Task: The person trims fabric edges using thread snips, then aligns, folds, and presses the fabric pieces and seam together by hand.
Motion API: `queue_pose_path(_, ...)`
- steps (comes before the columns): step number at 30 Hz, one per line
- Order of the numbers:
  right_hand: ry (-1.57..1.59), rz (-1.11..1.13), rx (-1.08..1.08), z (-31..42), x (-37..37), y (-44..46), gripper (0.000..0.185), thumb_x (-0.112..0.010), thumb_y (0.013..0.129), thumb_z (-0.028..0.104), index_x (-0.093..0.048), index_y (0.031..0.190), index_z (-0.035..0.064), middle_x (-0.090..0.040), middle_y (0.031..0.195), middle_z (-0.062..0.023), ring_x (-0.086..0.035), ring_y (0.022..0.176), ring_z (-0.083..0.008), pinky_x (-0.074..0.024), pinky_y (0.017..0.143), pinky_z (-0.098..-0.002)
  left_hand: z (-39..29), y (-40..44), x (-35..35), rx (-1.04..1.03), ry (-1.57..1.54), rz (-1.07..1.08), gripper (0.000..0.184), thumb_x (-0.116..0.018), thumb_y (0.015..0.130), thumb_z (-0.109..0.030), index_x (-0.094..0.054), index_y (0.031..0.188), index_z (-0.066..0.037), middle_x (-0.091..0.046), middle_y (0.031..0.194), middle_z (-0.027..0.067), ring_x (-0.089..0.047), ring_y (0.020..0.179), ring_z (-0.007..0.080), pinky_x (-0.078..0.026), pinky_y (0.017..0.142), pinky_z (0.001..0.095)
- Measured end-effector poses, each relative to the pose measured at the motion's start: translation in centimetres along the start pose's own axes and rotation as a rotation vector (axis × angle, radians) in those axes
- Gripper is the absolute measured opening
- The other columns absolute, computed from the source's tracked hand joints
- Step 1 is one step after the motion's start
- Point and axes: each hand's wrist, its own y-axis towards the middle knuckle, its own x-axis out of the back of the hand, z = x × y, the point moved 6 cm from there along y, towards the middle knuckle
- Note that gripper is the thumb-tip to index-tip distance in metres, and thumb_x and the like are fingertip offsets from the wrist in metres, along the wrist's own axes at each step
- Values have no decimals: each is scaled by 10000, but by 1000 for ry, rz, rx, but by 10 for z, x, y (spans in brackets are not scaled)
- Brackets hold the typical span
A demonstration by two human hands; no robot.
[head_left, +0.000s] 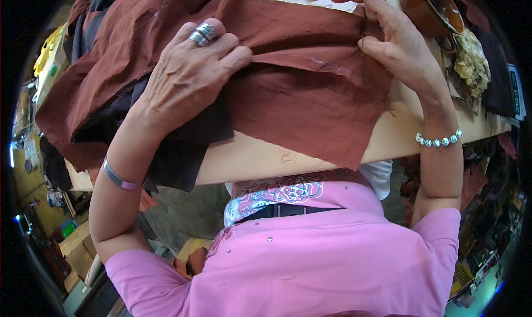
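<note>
A reddish-brown cloth [310, 106] lies creased across the tabletop, with a raised fold running sideways between my hands. My left hand [194, 68], with silver rings on one finger, is closed on the fold at its left part; the fingertips are hidden in the fabric. At the cloth's right edge, my right hand [402, 45] pinches the fabric near the thumb, while its index finger stretches out above. Under my left forearm, dark cloth [205, 123] shows beneath the brown layer and hangs over the table edge.
A glossy brown pot [429, 12] stands at the upper right, and a crumpled, pale, stringy bundle [471, 68] lies beside it. The pale table [277, 153] ends close to my body, with loose threads near its edge. Cardboard boxes [80, 250] sit low on the left.
</note>
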Motion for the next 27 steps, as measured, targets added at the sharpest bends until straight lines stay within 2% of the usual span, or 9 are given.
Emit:
queue_pose_path(5,-61,7,14,0,2,1,551,-493,671,-67,-502,1208,54,-564,913,-66,-547,841,-137,-445,755,-255,3,-6,2,50,-49,3,187,-565,745,-110,-582,930,-90,-555,940,57,-515,932,248,-437,802,376)
queue_pose_path(9,-66,68,-184,-12,3,4,518,-540,710,-49,-500,1218,49,-584,970,-108,-571,866,-163,-462,761,-281,7,-11,4,146,-62,10,192,-638,732,-96,-577,913,-81,-548,1010,67,-501,973,279,-448,835,379)
queue_pose_path(12,159,-37,201,-23,-7,0,625,-461,705,-109,-493,1296,94,-479,915,5,-462,825,-66,-403,803,-212,9,-16,5,221,-175,-32,247,-680,722,-84,-573,945,-75,-539,1047,72,-491,1020,297,-436,863,391)
queue_pose_path(15,-102,-95,98,-14,8,-17,575,-543,770,-51,-483,1318,114,-523,952,-36,-508,876,-122,-423,853,-258,5,-19,10,298,-173,-39,305,-688,726,-100,-569,1006,-83,-531,1108,77,-477,1082,306,-417,901,402)
queue_pose_path(18,-671,-193,187,-13,33,-39,547,-619,818,59,-460,1339,112,-554,1000,-88,-546,932,-213,-432,888,-303,6,-25,16,410,-138,-30,365,-703,724,-119,-562,1059,-92,-521,1197,79,-454,1159,307,-394,943,400)
queue_pose_path(19,-751,-214,125,-15,32,-48,527,-628,834,123,-464,1334,108,-563,1054,-120,-551,951,-276,-434,894,-335,7,-26,17,424,-125,-43,378,-707,722,-123,-560,1068,-95,-514,1223,78,-446,1180,305,-387,955,396)
queue_pose_path(22,-960,-237,-21,-36,28,-68,439,-626,832,159,-505,1249,94,-571,1125,-142,-576,969,-334,-464,834,-404,11,-32,12,495,-167,-76,380,-719,712,-119,-557,1054,-84,-498,1288,77,-442,1212,305,-383,976,385)
queue_pose_path(23,-938,-295,-29,-39,28,-71,399,-615,839,135,-523,1225,88,-575,1115,-141,-575,973,-334,-464,827,-395,13,-34,8,523,-234,-96,376,-720,709,-112,-555,1044,-77,-503,1283,79,-454,1202,308,-386,976,383)
queue_pose_path(27,-556,-215,-77,-59,41,-72,339,-614,842,95,-557,1173,54,-588,1032,-128,-585,905,-295,-461,802,-352,24,-45,-3,607,-541,-133,339,-716,699,-61,-529,981,-44,-531,1253,97,-512,1148,289,-392,976,351)
